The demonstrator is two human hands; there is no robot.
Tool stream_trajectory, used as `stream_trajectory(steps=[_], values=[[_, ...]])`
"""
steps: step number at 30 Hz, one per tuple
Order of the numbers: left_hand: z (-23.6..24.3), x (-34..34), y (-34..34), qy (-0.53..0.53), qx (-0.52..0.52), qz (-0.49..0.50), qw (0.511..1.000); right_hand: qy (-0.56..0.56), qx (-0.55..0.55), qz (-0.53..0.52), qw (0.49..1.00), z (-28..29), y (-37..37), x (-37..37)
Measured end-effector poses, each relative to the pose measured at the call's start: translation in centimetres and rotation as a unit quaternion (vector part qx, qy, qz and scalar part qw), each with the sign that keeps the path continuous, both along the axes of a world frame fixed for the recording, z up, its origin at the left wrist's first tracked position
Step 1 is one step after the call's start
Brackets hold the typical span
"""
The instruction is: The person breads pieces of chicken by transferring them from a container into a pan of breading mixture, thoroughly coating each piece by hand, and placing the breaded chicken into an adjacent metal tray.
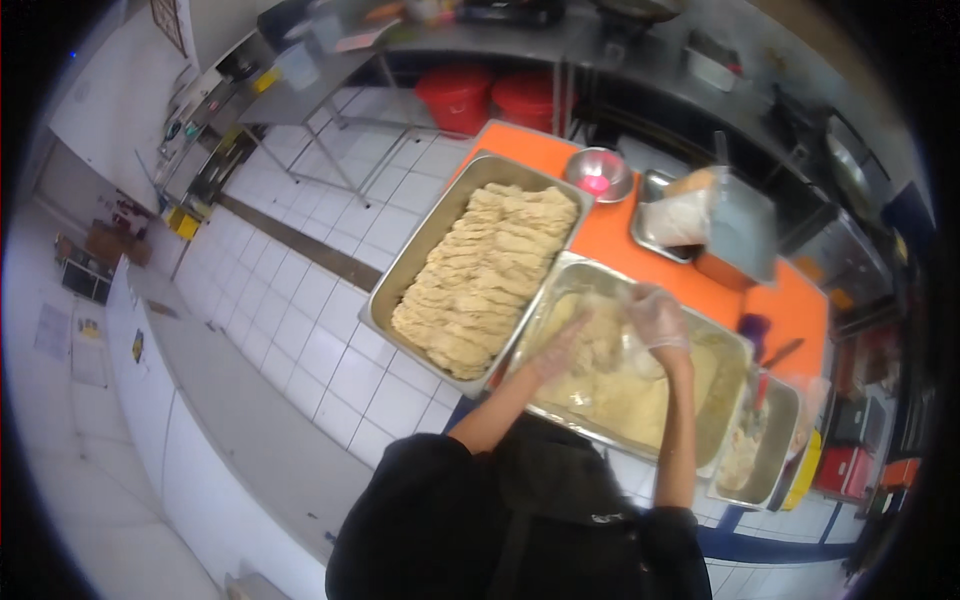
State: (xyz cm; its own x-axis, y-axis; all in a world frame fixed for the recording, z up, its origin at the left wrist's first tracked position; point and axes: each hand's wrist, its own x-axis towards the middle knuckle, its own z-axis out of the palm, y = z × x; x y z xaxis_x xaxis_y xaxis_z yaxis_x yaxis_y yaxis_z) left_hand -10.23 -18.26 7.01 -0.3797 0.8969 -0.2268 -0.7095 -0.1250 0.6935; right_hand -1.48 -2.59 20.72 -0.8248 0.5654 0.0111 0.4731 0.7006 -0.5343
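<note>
My left hand (562,352), in a clear plastic glove, reaches into a steel tray (735,420) of pale breading flour (640,405). Its fingers are stretched out beside a flour-coated piece (600,340), which is blurred. My right hand (660,322), gloved too, is curled closed above the same tray, just right of that piece. Whatever lies in its fingers, if anything, is hidden. To the left, a deeper steel pan (385,310) holds rows of overlapping breaded pieces (480,280).
Behind the trays, an orange tabletop (610,235) carries a metal bowl (600,175), a small tray with a bag (680,218) and a grey container (740,230). At right stands a narrower steel pan (780,440) with food and a red-handled utensil. Red buckets (455,100) sit beneath the far counter.
</note>
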Motion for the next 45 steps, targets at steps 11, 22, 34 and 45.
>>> stream_trajectory(steps=[11,22,34,45], values=[[9.9,-20.2,-16.4,0.597,-0.405,-0.193,0.665,0.044,-0.148,-0.107,0.982,-5.9,-2.3,0.9],[-0.2,-20.7,-21.4,0.639,-0.450,-0.188,0.595,0.131,-0.231,-0.170,0.949,-15.9,-3.8,7.0],[0.9,3.5,4.4,0.586,0.028,0.019,0.809,0.420,-0.635,-0.175,0.625,-17.3,-5.1,4.7],[-7.1,14.3,13.2,0.610,-0.228,-0.129,0.748,0.223,-0.211,-0.398,0.864,-8.7,7.6,31.7]])
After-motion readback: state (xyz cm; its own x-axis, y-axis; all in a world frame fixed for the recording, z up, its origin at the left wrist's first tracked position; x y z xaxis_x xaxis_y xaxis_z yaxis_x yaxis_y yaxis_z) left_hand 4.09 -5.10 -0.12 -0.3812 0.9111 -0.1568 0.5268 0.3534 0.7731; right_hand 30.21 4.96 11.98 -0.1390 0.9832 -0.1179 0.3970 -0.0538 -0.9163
